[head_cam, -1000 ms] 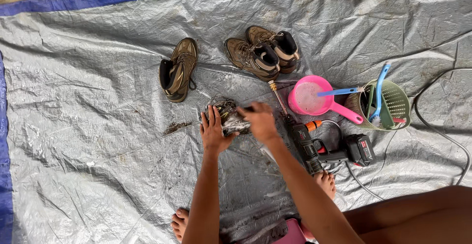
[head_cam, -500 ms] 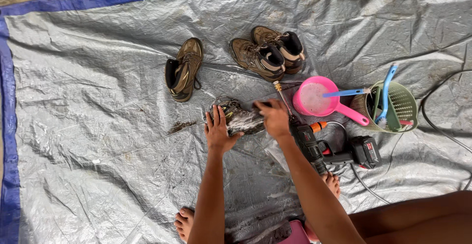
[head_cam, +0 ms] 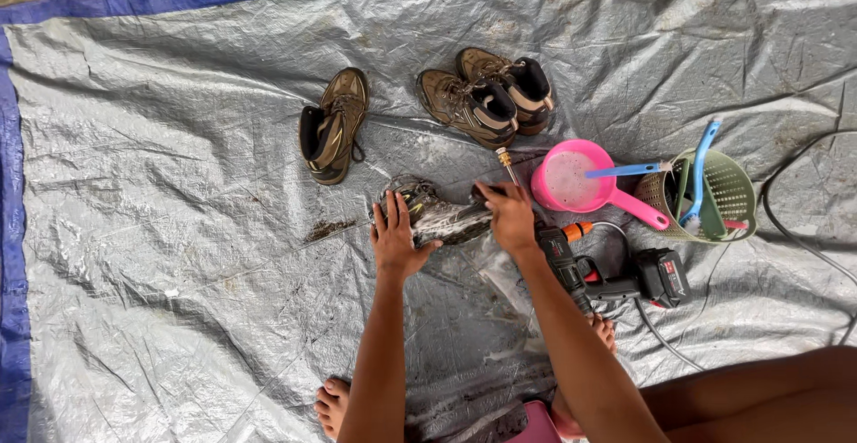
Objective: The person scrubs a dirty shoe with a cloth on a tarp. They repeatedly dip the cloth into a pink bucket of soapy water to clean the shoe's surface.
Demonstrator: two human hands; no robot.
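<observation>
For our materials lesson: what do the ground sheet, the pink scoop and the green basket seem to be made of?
Ground sheet: woven plastic tarpaulin, silvery, crinkled, blue-edged. Pink scoop: moulded plastic, smooth and glossy in one even colour. Green basket: probably plastic too, with slotted mesh walls.

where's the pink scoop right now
In the head view, the pink scoop sits on the tarp right of centre, between the right hand and the green basket.

Right hand covers the soapy shoe's heel end; whatever it grips is hidden. Pink seat cut off at bottom edge.
</observation>
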